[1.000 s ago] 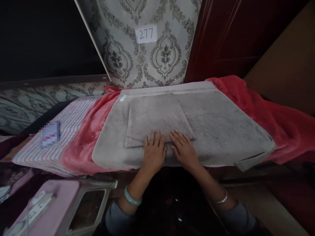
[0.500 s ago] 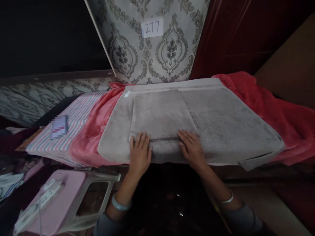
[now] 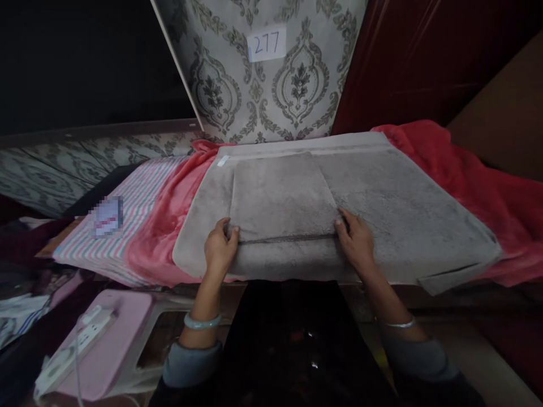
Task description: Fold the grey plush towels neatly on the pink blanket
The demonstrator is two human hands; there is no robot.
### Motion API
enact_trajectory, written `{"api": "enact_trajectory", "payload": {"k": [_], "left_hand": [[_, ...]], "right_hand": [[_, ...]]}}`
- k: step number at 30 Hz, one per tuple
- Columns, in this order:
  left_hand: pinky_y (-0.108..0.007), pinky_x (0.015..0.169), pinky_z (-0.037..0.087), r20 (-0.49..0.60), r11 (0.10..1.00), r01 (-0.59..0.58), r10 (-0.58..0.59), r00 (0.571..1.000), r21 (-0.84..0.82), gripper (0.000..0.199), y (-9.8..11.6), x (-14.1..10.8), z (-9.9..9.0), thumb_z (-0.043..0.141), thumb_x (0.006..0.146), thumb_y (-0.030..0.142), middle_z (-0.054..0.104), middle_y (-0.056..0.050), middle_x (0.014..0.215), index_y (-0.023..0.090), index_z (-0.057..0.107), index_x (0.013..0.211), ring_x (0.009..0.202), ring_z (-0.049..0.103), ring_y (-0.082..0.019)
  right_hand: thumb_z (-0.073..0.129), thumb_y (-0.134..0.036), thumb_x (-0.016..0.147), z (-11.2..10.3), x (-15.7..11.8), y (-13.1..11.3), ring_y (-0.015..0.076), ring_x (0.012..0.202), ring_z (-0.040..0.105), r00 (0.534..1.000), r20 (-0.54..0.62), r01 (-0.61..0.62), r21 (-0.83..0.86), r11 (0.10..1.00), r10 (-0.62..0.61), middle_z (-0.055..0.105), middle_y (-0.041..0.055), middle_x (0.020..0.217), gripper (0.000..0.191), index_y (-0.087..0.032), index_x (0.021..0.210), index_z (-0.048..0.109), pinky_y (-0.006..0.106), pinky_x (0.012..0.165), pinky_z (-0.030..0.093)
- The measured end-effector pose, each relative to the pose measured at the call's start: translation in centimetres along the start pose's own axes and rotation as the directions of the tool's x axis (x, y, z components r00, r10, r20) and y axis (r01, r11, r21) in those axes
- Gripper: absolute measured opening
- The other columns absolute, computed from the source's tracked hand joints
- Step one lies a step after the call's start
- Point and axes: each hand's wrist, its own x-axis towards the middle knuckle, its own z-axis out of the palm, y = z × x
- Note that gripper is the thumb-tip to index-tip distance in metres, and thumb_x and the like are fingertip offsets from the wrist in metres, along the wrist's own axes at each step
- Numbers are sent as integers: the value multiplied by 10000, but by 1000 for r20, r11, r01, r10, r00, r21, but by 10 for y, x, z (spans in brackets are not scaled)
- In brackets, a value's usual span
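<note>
We see a folded grey cloth (image 3: pixel 282 195) on a grey cover (image 3: pixel 407 209), probably light and floppy, best held at its near corners, where left hand (image 3: pixel 218 247) and right hand (image 3: pixel 358 240) curl, whether pinching we cannot tell.

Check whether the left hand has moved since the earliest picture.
Yes, leftward: against the 277 card, the left hand went from slightly right of it to clearly left.

head cam | we look from the wearer's head, forward and down | near: grey cloth (image 3: pixel 280 195) mid-frame, dark clothing (image 3: pixel 284 339) bottom centre | farther: patterned wall (image 3: pixel 257 102) top centre
</note>
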Motion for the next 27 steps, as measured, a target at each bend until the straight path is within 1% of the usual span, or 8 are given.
{"api": "enact_trajectory", "payload": {"k": [5,7,12,16,19,22,25,27], "left_hand": [[-343,747,502,0,999,-3,3,1000,37,484,4,1,4,515,889,371,715,-88,884,158,577,1319,865,683,-260],[-339,744,502,-4,999,-34,34,999,15,466,2,0,5,493,889,355,716,-79,887,170,576,1309,853,682,-253],[-343,728,506,-29,993,-112,111,993,-33,434,-6,1,5,454,895,357,701,-59,843,168,609,1253,775,659,-234],[-435,864,511,-167,983,-185,185,968,16,389,-4,-1,4,449,877,316,692,-121,930,137,669,1144,925,643,-279],[-498,1001,462,-222,953,-291,302,927,83,387,19,-4,5,439,896,276,661,-179,1167,129,664,1174,1149,584,-312],[-491,1120,387,-94,888,-454,460,883,76,438,63,-5,14,369,951,241,570,-160,1406,144,585,1320,1358,467,-286],[-520,1190,293,66,821,-559,556,829,113,501,105,0,30,345,975,249,439,-150,1549,138,465,1448,1477,321,-273],[-566,1197,256,176,801,-576,551,816,164,544,119,2,41,369,974,283,377,-166,1587,126,406,1493,1497,281,-291]], "right_hand": [[457,-387,897,-5,16,0,297,1107,640,986,149,-69,-7,998,70,676,131,1274,522,-178,1347,618,447,937,505],[470,-372,894,-5,15,-1,292,1112,643,986,157,-59,-14,998,61,672,118,1292,522,-192,1366,606,439,936,506],[432,-351,915,0,5,-3,291,1033,652,999,38,39,-39,999,-37,703,151,1192,503,-160,1340,622,457,915,506],[412,-344,936,-2,1,-4,284,933,637,994,-55,90,-78,993,-94,713,138,1010,450,-165,1257,672,463,868,506],[398,-339,959,-11,4,-17,294,1007,613,983,-100,149,-56,987,-154,688,147,1079,432,-171,1250,670,484,906,491],[368,-314,983,-14,12,-41,292,1216,547,968,-58,244,-24,969,-245,628,148,1300,452,-172,1337,611,490,1039,430],[312,-288,995,-4,17,-64,289,1404,402,945,108,317,-76,945,-308,521,137,1475,505,-155,1433,527,517,1143,320],[299,-288,995,7,16,-70,290,1456,336,917,260,345,-133,929,-304,469,125,1530,533,-153,1479,476,545,1160,280]]}}
